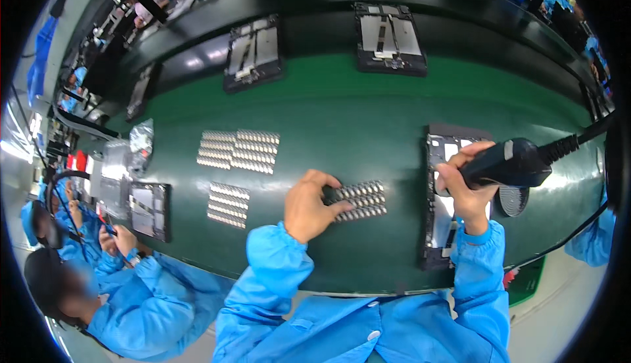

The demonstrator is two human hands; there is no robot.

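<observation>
My left hand [310, 204] pinches the left edge of a sheet of small silvery parts in rows [361, 201], its thumb and forefinger at the edge, close to the green table [315, 126]. In my right hand [468, 189] is a black corded handheld tool [503, 164], its thick cable leading off to the right. It is above an opened tablet-like device [439, 231] with a black frame and grey inner panels, which the hand and tool partly cover. Left of my left hand lie more sheets of the same parts [238, 151] and one separate sheet [228, 204].
Two more opened devices [253, 54] [392, 38] rest along the far side. Another device [150, 210] lies at the left, beside clear plastic packaging [115, 179]. A co-worker in blue [144, 297] works there. A round ribbed grey item [513, 201] is right of my right hand.
</observation>
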